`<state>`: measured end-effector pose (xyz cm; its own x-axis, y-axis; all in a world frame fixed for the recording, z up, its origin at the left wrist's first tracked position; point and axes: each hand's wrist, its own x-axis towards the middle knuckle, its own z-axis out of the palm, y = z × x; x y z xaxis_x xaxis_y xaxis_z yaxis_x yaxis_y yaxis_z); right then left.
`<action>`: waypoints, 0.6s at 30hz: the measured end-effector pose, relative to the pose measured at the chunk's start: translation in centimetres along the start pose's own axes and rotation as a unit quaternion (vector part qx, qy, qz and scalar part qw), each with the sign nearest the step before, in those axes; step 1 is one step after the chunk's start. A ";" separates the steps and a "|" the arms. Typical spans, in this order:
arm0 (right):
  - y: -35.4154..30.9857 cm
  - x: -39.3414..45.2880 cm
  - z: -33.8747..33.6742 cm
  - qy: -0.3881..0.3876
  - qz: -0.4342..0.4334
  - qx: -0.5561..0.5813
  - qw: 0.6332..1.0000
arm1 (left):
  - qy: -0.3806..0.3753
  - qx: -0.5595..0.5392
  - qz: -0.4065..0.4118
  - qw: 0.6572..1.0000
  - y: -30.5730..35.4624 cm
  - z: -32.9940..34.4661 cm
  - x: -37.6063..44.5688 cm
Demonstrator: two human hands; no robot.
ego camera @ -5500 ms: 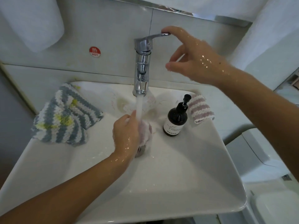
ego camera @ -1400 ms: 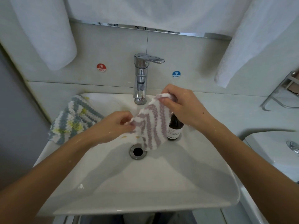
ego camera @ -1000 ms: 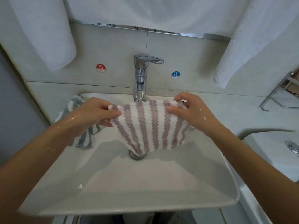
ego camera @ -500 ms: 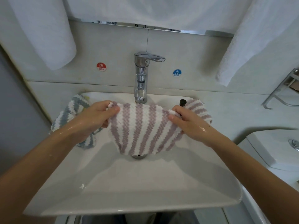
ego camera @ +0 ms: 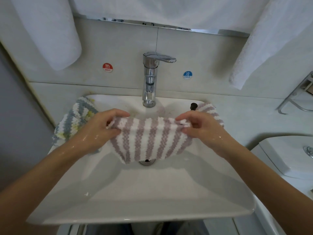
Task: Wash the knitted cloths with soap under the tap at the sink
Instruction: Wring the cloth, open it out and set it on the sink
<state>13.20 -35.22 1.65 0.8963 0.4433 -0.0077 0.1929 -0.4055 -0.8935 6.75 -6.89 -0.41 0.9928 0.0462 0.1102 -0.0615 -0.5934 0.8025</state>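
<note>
Across the middle of the frame, a white knitted cloth with mauve stripes [ego camera: 149, 139] hangs stretched between two wet hands above the white rectangular ceramic sink [ego camera: 152, 192]. At its upper left corner the left hand [ego camera: 100, 129] has its grip clamped on the cloth, thumb and fingers pinching the folded edge. At the upper right corner the right hand [ego camera: 201, 128] pinches the opposite edge in the same way. The cloth's lower edge sags over the round metal drain [ego camera: 147, 161], hiding most of it.

Above the cloth, at centre, stands a chrome single-lever tap [ego camera: 150, 78] with no water visible at its spout. On the tiled wall a round red "HOT" sticker [ego camera: 107, 67] sits left of the tap and a round blue "COLD" sticker [ego camera: 187, 75] to its right.

At the left edge of the sink, a second knitted cloth striped in white, grey-blue and yellow [ego camera: 74, 121] lies draped over the rim, partly behind the left wrist. Just above the right hand the black pump top of a soap bottle [ego camera: 193, 106] pokes up, the bottle itself hidden. Behind it, on the back right corner of the rim, another mauve-and-white striped cloth [ego camera: 209, 108] shows.

White towels [ego camera: 50, 31] hang in the upper left and upper right of the frame. A metal wire rack [ego camera: 294, 99] stands on the pale tabletop at the right edge.
</note>
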 end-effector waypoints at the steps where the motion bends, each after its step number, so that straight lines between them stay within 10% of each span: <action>1: 0.0 0.1 0.3 0.018 -0.010 -0.019 1.000 | 0.016 0.022 0.017 0.999 0.2 0.2 0.0; 12: 0.3 0.1 1.2 0.126 0.086 0.104 0.983 | 0.074 -0.157 -0.038 0.984 -0.1 -0.2 0.4; 18: -0.2 -0.8 1.0 0.039 0.014 0.091 0.995 | 0.028 -0.201 -0.045 0.978 -0.4 -0.9 0.1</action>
<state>12.07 -34.72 1.41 0.9297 0.3682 -0.0057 0.0979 -0.2620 -0.9601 6.75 -5.90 -0.23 0.9896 0.1344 0.0514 -0.0206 -0.2213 0.9750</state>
